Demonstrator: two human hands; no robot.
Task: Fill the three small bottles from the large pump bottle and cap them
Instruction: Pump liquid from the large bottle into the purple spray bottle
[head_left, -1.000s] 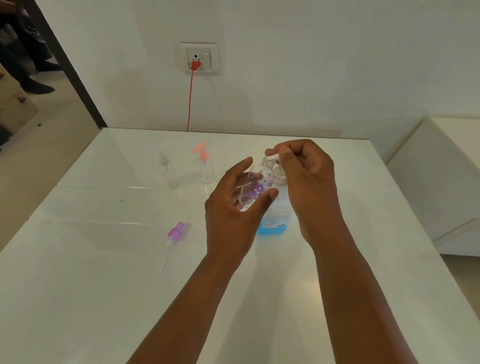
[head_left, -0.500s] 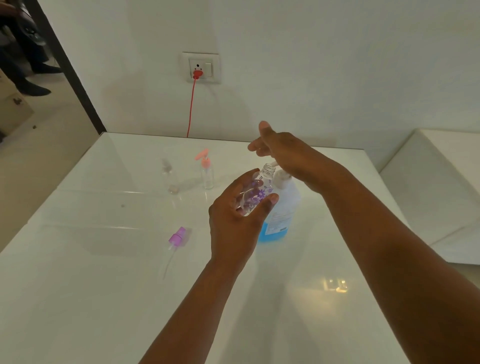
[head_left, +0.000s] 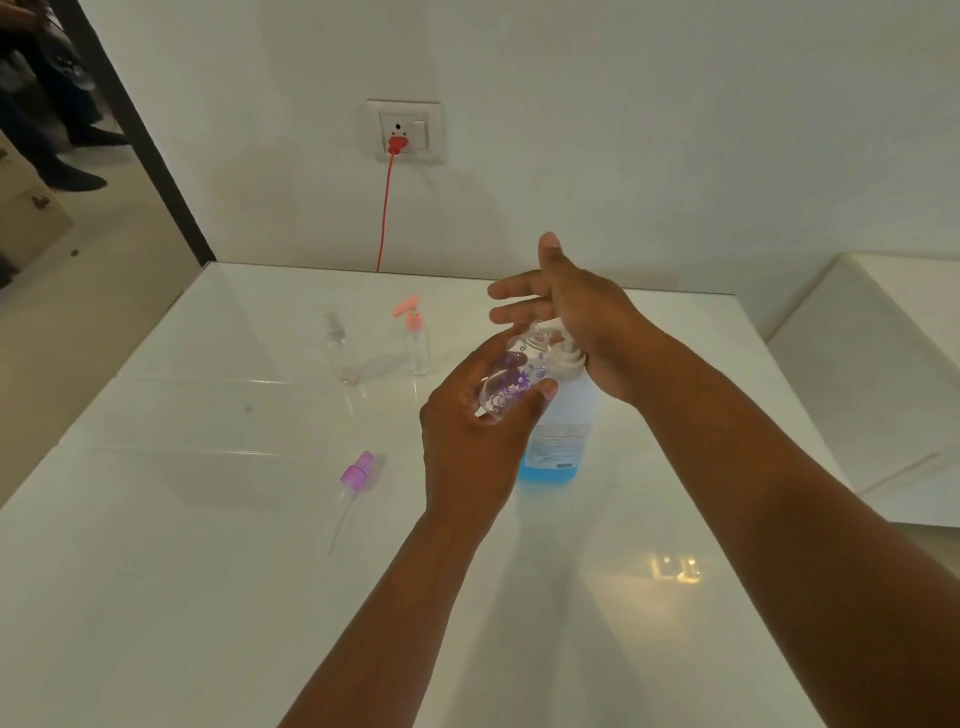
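Mid-fill on bottle 1 of 3, by the look of it. Left hand (head_left: 475, 436) with fingers clamped round the flowered bottle (head_left: 511, 382), neck under the spout of the large pump bottle (head_left: 558, 415). Right hand (head_left: 582, 322) pressing the pump, fingers straight and apart. Purple sprayer cap (head_left: 358, 470) loose on the bench (head_left: 208, 597). Clear bottle (head_left: 337, 345) and pink-topped bottle (head_left: 415, 338) capped behind, seemingly unfilled.

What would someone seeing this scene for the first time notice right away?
Mid-table, the left hand grips a small purple-flowered bottle, tilted with its open neck under the spout of the large pump bottle, while the right hand presses flat on the pump. Left of them a purple spray cap lies loose on the white table. On the wall behind, a red plug and cord stand out.
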